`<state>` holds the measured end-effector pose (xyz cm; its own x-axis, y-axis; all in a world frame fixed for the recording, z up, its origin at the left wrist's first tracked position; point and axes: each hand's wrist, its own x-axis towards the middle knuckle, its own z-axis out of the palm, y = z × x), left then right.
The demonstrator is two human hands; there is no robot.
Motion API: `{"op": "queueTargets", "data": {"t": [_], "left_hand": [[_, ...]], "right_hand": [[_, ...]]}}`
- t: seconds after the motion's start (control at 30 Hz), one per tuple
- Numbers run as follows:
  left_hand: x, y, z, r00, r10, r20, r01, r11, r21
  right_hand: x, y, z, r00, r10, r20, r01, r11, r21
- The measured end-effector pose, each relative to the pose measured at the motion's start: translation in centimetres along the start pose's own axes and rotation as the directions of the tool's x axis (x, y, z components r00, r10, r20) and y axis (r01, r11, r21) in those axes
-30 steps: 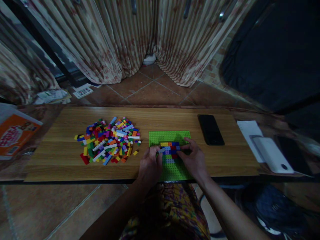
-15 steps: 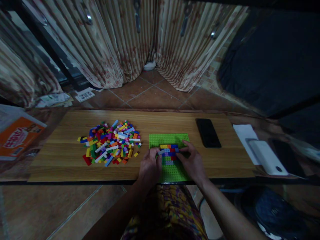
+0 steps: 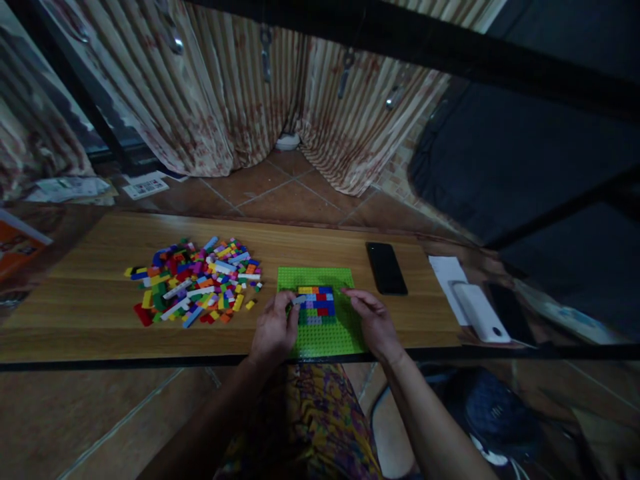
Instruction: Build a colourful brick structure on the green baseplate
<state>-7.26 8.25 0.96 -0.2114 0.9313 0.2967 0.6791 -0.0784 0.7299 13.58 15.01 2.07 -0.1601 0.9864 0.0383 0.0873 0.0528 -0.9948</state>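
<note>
A green baseplate lies near the table's front edge, with a block of coloured building bricks in yellow, orange, blue, red, purple and grey pressed onto its middle. At the plate's left side my left hand pinches a light grey brick between thumb and fingers, close against the left end of the rows. My right hand hovers over the plate's right edge, apart from the bricks. Its index finger and thumb point left with a gap between them, and nothing shows in them.
A pile of loose mixed bricks spreads over the left part of the wooden table. A black phone lies right of the plate. Beyond it are white paper and a white device at the right end.
My right hand has drawn back to the right, off the bricks. My left hand still pinches the grey brick beside the rows. The whole view has shifted and tilted.
</note>
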Motion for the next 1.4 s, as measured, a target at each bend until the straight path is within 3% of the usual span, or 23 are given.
{"op": "queueTargets", "data": {"t": [0.17, 0.43, 0.6, 0.7, 0.87, 1.03, 1.2, 1.4], "left_hand": [[0.0, 0.1, -0.1, 1.0, -0.021, 0.021, 0.021, 1.0, -0.003], [-0.1, 0.1, 0.0, 0.999, -0.03, 0.021, 0.03, 1.0, -0.007], [-0.1, 0.2, -0.1, 0.999, -0.049, 0.018, 0.05, 0.997, -0.051], [-0.1, 0.2, -0.2, 0.998, -0.062, -0.001, 0.062, 0.993, -0.096], [-0.1, 0.3, -0.5, 0.996, -0.089, -0.03, 0.082, 0.982, -0.171], [0.2, 0.1, -0.8, 0.999, -0.049, -0.019, 0.044, 0.976, -0.215], [0.3, -0.2, -0.8, 1.0, -0.01, 0.021, 0.015, 0.968, -0.251], [0.1, -0.1, -0.5, 1.0, -0.03, 0.004, 0.03, 0.962, -0.271]], "right_hand": [[0.1, 0.1, -0.1, 0.999, 0.018, 0.027, -0.017, 0.999, -0.048], [-0.1, -0.3, 0.2, 0.998, 0.029, 0.06, -0.031, 0.999, 0.038], [-0.4, -0.5, 1.0, 0.999, 0.034, 0.01, -0.033, 0.996, -0.086], [-0.9, -0.7, 2.2, 1.0, -0.026, 0.013, 0.028, 0.979, -0.2], [-1.5, -1.1, 4.7, 0.96, -0.259, 0.107, 0.279, 0.84, -0.466], [-1.0, -1.4, 6.2, 0.903, -0.339, 0.263, 0.429, 0.704, -0.565], [-0.8, -1.1, 6.9, 0.874, -0.359, 0.329, 0.487, 0.643, -0.592], [-0.1, -0.6, 5.9, 0.911, -0.327, 0.251, 0.41, 0.646, -0.644]]}}
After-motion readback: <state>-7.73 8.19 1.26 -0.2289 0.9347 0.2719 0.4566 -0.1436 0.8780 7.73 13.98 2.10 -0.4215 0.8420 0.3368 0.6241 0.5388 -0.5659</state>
